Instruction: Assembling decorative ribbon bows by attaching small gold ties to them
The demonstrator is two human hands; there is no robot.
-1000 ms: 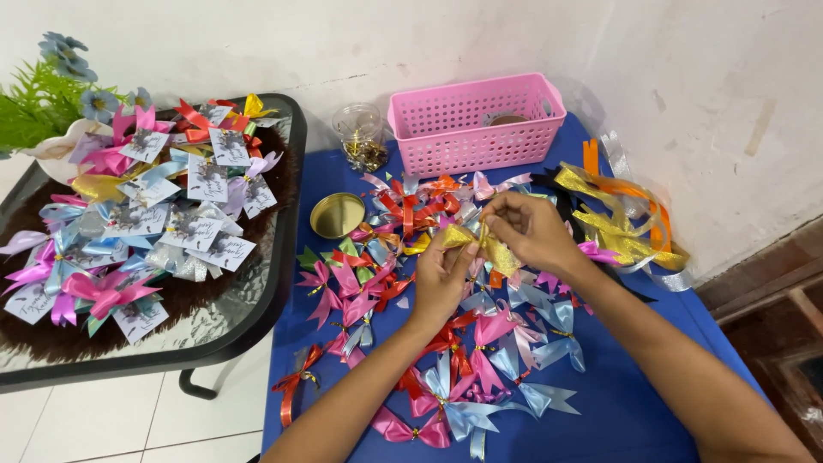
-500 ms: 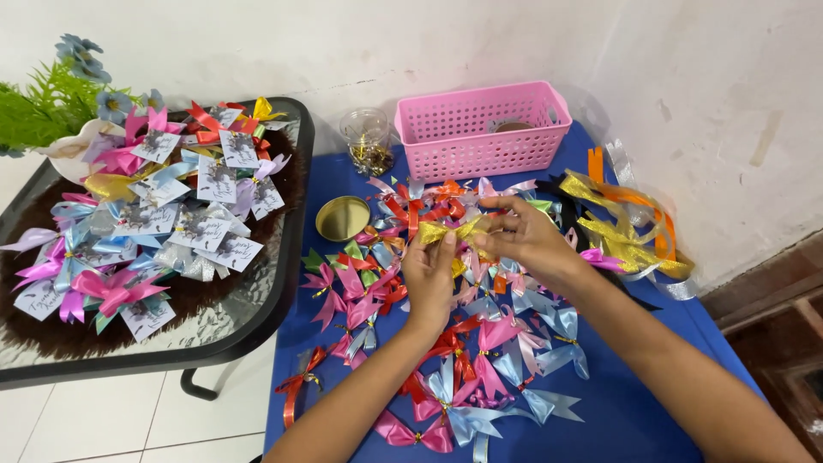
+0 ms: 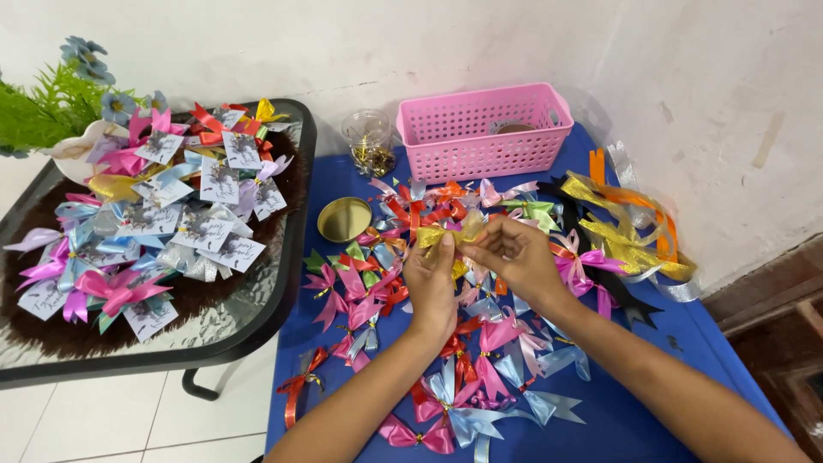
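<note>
bows (image 3: 446, 343) scattered on cloth-covered surface (image 3: 643, 429). basket (image 3: 484, 130) behind them, by wall; jar (image 3: 369, 141) left of basket; round lid (image 3: 344, 219) in front of jar. ribbon lengths (image 3: 630, 231) right of bows. glass table (image 3: 257, 300) left, carded bows (image 3: 171, 214) on it, plant (image 3: 51, 107) at its far corner.

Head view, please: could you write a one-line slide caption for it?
Both hands, left and right, hold a gold ribbon bow above assorted satin bows on a blue table.

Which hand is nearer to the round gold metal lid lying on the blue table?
Left. The left hand sits just right of the round gold metal lid; the right hand is farther right, past it.
</note>
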